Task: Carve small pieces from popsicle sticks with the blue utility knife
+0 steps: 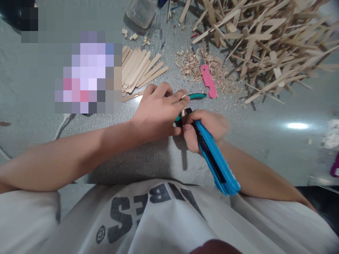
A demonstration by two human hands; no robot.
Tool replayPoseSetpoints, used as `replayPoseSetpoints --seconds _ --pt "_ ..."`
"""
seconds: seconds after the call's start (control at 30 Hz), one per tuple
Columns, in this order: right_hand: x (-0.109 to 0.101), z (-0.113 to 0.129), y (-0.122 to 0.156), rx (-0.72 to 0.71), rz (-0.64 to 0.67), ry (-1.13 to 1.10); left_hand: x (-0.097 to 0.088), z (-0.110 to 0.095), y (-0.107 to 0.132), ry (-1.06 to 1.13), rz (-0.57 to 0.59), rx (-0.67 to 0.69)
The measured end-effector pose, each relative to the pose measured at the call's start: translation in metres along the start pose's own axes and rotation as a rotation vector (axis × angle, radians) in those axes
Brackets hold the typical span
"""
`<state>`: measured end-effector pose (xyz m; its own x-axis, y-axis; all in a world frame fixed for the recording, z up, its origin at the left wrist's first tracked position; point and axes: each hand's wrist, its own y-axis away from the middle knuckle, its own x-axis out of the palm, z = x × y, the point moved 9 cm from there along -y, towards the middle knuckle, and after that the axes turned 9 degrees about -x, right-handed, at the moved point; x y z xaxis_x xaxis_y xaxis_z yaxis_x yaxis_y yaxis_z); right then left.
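Note:
My right hand [212, 127] is wrapped round a blue utility knife [218, 158], its thumb near the front end. The knife points up and left, towards my left fingers; its blade cannot be made out. Bent over the table, my left hand [159, 109] has its fingers closed around a small pale wooden stick [183, 113], mostly hidden. Beneath and beside those fingers shows a tool with green and black handles [196, 96], perhaps pliers, partly covered by the hand. Just beyond lies a pink-handled folding knife [208, 80] on wood shavings [186, 65].
A big heap of wooden craft sticks [254, 46] fills the back right. More sticks lie in a fanned row [140, 67] left of centre. A clear plastic container [141, 12] stands at the back. At left are a blurred-out patch and a white cable [61, 127].

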<state>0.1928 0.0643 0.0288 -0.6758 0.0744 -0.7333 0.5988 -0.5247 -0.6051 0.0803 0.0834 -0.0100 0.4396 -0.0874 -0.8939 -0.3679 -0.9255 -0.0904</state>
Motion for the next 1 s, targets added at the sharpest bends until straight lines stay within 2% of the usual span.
replayPoseSetpoints --seconds 0.33,0.7,1.0 --pt "0.0 0.001 -0.001 -0.003 0.021 0.022 0.001 0.001 0.0 0.017 -0.012 0.007" --pt "0.01 0.009 -0.001 -0.103 0.036 0.1 -0.002 -0.001 0.001 0.001 -0.024 0.025" --pt "0.006 0.008 -0.004 -0.08 0.025 0.071 -0.004 -0.003 0.002 0.017 -0.039 -0.005"
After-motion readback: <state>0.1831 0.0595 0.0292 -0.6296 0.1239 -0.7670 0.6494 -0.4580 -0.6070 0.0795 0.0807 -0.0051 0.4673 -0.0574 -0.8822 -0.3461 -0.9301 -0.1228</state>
